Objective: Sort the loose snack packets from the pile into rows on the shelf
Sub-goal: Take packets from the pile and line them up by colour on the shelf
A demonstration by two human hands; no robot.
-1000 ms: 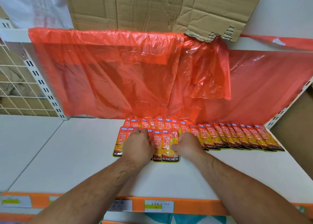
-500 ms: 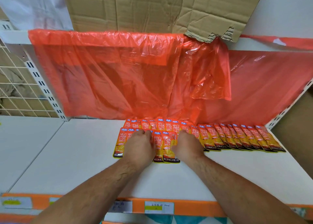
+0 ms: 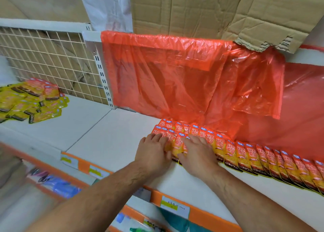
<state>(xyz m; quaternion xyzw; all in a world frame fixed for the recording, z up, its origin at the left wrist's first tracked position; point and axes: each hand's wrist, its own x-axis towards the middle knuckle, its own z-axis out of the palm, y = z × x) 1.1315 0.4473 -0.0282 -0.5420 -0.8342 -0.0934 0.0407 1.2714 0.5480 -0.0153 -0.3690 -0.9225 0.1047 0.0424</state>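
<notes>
Snack packets [image 3: 249,157] lie in overlapping rows on the shelf [image 3: 105,140], under both palms and running off right of my right hand [image 3: 196,154]. It and my left hand [image 3: 154,152] press flat on them, fingers spread. The loose pile [image 3: 29,100] sits well left of my left hand.

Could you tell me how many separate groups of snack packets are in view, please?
2: a loose pile far left, arranged rows centre to right; both run off-frame.

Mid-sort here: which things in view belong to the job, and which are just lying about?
Job: loose packet pile, packet rows, shelf, left hand, right hand, both flat on the rows.
Lying about: red plastic sheet, cardboard, wire mesh, price labels.
</notes>
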